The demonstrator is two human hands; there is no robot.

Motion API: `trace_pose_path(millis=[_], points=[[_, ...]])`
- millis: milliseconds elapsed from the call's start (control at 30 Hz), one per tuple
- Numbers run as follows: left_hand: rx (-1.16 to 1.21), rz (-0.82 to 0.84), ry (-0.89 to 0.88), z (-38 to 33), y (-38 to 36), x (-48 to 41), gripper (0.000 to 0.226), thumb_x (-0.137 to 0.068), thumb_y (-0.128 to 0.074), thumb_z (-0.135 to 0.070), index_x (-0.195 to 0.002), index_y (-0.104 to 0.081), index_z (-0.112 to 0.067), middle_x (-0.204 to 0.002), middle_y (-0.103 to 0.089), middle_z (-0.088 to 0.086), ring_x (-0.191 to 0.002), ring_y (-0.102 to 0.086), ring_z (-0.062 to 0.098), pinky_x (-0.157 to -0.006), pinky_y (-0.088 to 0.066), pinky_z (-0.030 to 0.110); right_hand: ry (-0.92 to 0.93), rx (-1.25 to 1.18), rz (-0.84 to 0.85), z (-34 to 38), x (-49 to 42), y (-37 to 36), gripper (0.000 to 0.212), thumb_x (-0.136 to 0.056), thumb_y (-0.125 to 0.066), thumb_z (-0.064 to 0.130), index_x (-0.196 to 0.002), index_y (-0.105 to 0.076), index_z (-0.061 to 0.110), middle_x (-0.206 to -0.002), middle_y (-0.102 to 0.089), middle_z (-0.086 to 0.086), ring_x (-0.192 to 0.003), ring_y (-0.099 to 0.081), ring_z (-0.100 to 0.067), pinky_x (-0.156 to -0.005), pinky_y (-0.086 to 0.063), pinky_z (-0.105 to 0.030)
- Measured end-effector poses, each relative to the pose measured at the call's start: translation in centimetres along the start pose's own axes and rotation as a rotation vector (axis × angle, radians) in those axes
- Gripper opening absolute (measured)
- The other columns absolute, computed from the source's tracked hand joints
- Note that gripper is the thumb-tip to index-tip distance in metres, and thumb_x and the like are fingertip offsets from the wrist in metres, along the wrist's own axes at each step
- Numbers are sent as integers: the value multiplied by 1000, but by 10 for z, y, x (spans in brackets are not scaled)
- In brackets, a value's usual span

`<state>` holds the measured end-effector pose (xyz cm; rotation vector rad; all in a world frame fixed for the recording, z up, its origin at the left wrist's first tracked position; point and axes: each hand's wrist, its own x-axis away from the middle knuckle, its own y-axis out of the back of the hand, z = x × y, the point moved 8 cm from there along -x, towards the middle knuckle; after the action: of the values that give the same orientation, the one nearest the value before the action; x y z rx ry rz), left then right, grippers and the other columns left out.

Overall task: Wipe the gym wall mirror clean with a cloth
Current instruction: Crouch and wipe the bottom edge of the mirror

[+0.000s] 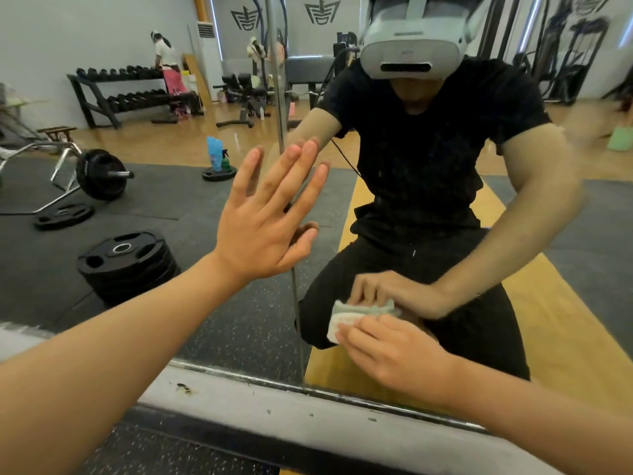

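The mirror is made of panels that meet at a thin vertical seam, and everything here is placed from that seam. The left hand lies flat across it about halfway up. Its fingers are straight and fanned apart, palm to the glass, holding nothing, and its reflected fingertips meet the real ones. To the right of the seam and lower down, close to the mirror's bottom edge, the right hand presses the cloth against the glass. Its fingers are bent over the folded wad and grip it, and the cloth (pale, greenish-white, with a rumpled edge showing past the fingertips) sits between the hand and its reflection. Also right of the seam, the glass shows the person crouched in black clothes with a grey headset on. Left of the seam the reflection holds a stack of black weight plates low down and a loaded barbell above it on dark matting. A green spray bottle stands on a single plate nearer the seam, and a dumbbell rack sits far up and well away along the wall. Below the seam's foot runs a pale grey ledge, chipped in a few spots, and under that a strip of dark speckled floor. Both forearms are bare and reach in from the bottom corners — the left crossing toward the seam, the right on its own side.
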<state>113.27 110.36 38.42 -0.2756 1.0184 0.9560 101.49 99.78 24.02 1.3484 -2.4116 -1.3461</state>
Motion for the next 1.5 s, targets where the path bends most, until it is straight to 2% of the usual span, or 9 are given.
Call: trace_pose_path(millis=[67, 233, 533, 733, 867, 1033, 1267, 1400, 1500], points=[[-1, -1, -9, -2, 1, -1, 76, -102, -42, -41, -166, -20, -7, -169, -24, 20, -164, -5, 26, -131, -7, 54, -4, -40, -2, -2, -5, 8, 41, -77, -85, 18, -116, -76, 11, -113, -70, -6, -96, -68, -20, -77, -61, -33], [-34, 11, -26, -3, 1, -1, 73, -103, -38, -43, -166, -23, -8, -168, -24, 21, -164, -4, 27, -131, -7, 54, -363, -58, -457, -69, -19, 75, 20, -104, -58, 4, -117, -73, 1, -113, -70, -20, -90, -62, -32, -76, -55, -42], [-20, 125, -77, -16, 1, 8, 66, -108, -46, -31, -167, -24, -10, -169, -19, 21, -162, -10, 35, -130, 0, 56, -101, -120, -67, 18, 21, -40, 57, -81, -87, 14, -132, -64, 7, -121, -67, -9, -108, -65, -23, -90, -59, -35], [-104, 50, -98, -32, -10, 22, 77, -103, -46, -45, -165, -26, -4, -167, -27, 19, -163, -9, 29, -132, -8, 50, -307, -78, -369, -9, 8, -1, 20, -99, -63, 7, -114, -75, 10, -99, -63, -10, -84, -57, -22, -72, -52, -34], [-65, 31, -123, -34, -10, 24, 77, -103, -41, -46, -164, -27, -3, -165, -29, 21, -164, -5, 28, -132, -9, 49, -185, -116, -212, 49, 32, -62, 28, -98, -57, 10, -119, -76, 12, -103, -70, -5, -90, -63, -18, -78, -56, -30], [-66, 16, -109, -33, -10, 24, 77, -102, -40, -47, -164, -27, -4, -164, -30, 22, -164, -4, 28, -133, -7, 48, -75, -201, 109, 95, 58, -119, 52, -72, -91, 27, -120, -75, 13, -103, -69, -2, -90, -66, -20, -78, -58, -30], [-57, 17, -109, -34, -10, 24, 73, -104, -33, -47, -163, -27, -5, -168, -26, 18, -164, -7, 27, -132, -10, 49, -309, -256, -152, 50, 39, -82, 40, -81, -84, 19, -120, -73, 16, -106, -68, -5, -91, -64, -22, -76, -57, -33], [-48, 28, -114, -34, -10, 24, 76, -103, -35, -48, -166, -21, -7, -177, -2, 12, -164, -7, 27, -133, -9, 48, -138, -220, 4, 87, 51, -110, 21, -83, -76, 23, -104, -80, 19, -97, -69, -1, -86, -62, -21, -72, -57, -30], [-47, 26, -118, -34, -10, 24, 78, -103, -35, -49, -166, -20, -7, -177, 0, 11, -164, -6, 27, -133, -8, 48, -159, -259, 37, 76, 52, -102, 36, -69, -90, 26, -103, -79, 20, -92, -68, -1, -80, -65, -20, -70, -58, -31]])
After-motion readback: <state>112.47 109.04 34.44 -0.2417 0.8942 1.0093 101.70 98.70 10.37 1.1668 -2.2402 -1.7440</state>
